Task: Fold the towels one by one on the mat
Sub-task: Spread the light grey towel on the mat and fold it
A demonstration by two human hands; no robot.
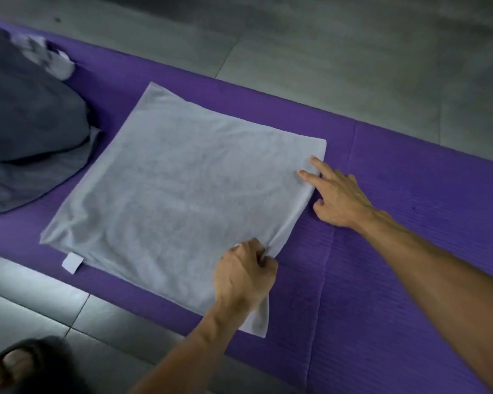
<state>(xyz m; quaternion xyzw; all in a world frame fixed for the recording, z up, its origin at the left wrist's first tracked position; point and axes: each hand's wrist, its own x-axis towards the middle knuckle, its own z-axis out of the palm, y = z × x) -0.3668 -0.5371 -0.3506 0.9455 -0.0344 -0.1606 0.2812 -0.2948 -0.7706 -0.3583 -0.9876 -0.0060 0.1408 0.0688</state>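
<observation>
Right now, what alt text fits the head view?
Two bare hands work a pale grey towel on a purple mat: the left hand pinches its near-right edge, the right hand touches the edge farther along. Dark cloth lies left.

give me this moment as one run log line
left hand: pinches towel right edge | right hand: fingertips on same edge | towel: flat on purple mat | dark pile: far left

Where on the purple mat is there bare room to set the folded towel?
Bare purple mat lies right of the light grey towel, beyond the right hand and left hand. The left end is crowded by the dark grey cloth pile.
</observation>
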